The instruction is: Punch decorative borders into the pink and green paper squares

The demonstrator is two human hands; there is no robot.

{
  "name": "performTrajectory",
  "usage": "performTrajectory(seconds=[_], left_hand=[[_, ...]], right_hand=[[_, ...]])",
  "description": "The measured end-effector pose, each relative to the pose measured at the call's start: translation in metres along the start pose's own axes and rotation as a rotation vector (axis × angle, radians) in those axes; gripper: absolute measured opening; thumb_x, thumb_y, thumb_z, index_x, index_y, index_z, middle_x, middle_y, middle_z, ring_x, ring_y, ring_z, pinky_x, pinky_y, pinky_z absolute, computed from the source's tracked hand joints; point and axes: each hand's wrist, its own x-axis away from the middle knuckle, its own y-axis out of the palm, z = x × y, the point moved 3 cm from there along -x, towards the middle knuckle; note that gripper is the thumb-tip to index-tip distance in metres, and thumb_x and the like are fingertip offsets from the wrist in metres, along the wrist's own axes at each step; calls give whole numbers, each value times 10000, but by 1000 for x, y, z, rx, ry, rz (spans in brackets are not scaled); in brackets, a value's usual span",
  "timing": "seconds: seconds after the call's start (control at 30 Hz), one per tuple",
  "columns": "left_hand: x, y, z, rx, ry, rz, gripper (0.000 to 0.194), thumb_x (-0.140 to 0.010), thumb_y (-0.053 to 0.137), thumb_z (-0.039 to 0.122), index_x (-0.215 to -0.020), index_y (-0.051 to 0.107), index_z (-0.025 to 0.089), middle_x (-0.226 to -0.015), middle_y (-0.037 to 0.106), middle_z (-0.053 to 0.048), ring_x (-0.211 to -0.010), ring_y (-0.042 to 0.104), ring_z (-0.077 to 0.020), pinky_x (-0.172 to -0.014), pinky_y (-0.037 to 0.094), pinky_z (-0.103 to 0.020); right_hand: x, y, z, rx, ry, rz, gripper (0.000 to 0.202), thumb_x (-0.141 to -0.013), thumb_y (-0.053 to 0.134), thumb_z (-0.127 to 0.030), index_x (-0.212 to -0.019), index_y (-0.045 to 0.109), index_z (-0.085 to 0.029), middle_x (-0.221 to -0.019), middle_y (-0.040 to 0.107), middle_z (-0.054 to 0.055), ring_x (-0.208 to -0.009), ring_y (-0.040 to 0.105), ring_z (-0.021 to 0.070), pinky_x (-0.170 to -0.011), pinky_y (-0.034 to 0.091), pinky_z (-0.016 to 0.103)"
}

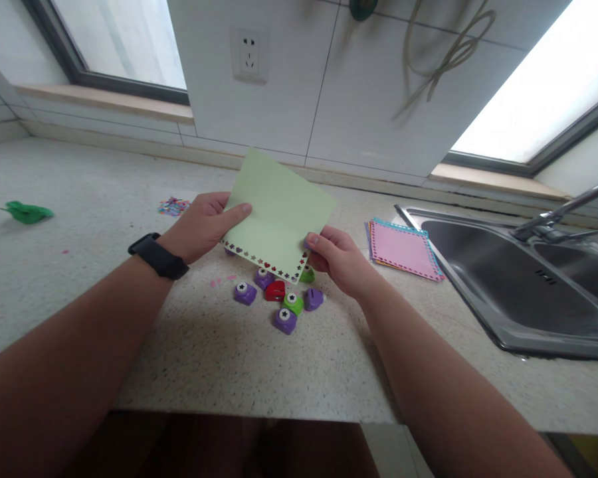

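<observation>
A light green sheet of paper (279, 206) is tilted above the counter, with small punched shapes along its lower edge and up the start of its right edge. My left hand (206, 222) pinches its left side, thumb on top. At the right edge my right hand (336, 255) is closed on a small paper punch (307, 243), of which only a bit of purple shows under the thumb. Below the sheet lie a red punch (275, 291), a green punch (293, 303) and several purple punches (244, 293). Some others are partly hidden by the paper.
A stack of coloured sheets with punched borders (398, 247) lies at the right, beside the steel sink (498, 332). Colourful paper bits (173, 206) are piled behind my left wrist. A crumpled green thing (28, 212) rests far left. The tiled wall (279, 119) stands behind the counter.
</observation>
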Motion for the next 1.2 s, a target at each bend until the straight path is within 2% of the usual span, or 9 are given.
performTrajectory(seconds=[0.27, 0.53, 0.63, 0.7, 0.8, 0.87, 1.0, 1.2], left_hand=[[-1, 1, -1, -8, 10, 11, 405, -774, 690, 545, -905, 743, 166, -829, 756, -69, -651, 658, -181, -537, 526, -260], [-5, 0, -7, 64, 15, 14, 337, -774, 717, 507, -866, 742, 183, -786, 752, -63, -653, 674, -191, -551, 541, -278], [-6, -1, -9, 125, 30, -6, 336, -782, 720, 500, -904, 747, 188, -770, 748, -54, -669, 680, -190, -584, 548, -280], [-7, -1, -10, 159, 35, -20, 340, -789, 721, 494, -933, 746, 188, -771, 746, -47, -681, 683, -184, -605, 551, -278], [-8, -2, -12, 174, 40, -30, 357, -798, 720, 495, -957, 736, 176, -782, 744, -42, -686, 679, -176, -609, 550, -274], [-9, -3, -13, 162, 45, -28, 373, -803, 714, 502, -961, 729, 164, -774, 740, -41, -660, 667, -169, -589, 542, -272], [-12, -6, -18, 160, 54, -15, 384, -816, 701, 511, -964, 723, 158, -801, 744, -47, -635, 649, -162, -576, 529, -272], [-16, -6, -25, 227, 64, -36, 371, -821, 703, 498, -1008, 730, 179, -937, 763, -58, -757, 680, -176, -688, 549, -298]], right_hand=[[-3, 2, -2, -107, -67, -37, 299, -867, 660, -431, -764, 512, -192, -660, 404, -55, -531, 310, 74, -489, 252, 251], [-2, 0, -7, -183, 5, -66, 338, -847, 658, -472, -728, 491, -204, -628, 391, -61, -499, 300, 71, -471, 249, 245], [-3, -5, -8, -156, -34, -31, 332, -870, 594, -462, -692, 470, -210, -586, 383, -59, -487, 300, 82, -462, 219, 254], [-4, -11, -8, -130, -71, 41, 307, -884, 540, -453, -704, 493, -209, -572, 371, -61, -480, 300, 89, -461, 209, 260], [-4, -22, -10, 21, -110, 165, 304, -904, 490, -461, -766, 557, -199, -583, 400, -51, -496, 332, 102, -481, 250, 269], [-2, -28, -13, 261, -141, 195, 326, -916, 499, -469, -761, 575, -193, -607, 459, -30, -553, 401, 119, -531, 305, 282], [2, -31, -19, 751, -137, 82, 337, -938, 512, -461, -800, 661, -192, -732, 628, 35, -682, 528, 166, -634, 372, 319], [5, -35, -25, 968, -86, -25, 321, -894, 593, -493, -935, 723, -202, -938, 700, 93, -838, 602, 211, -714, 427, 335]])
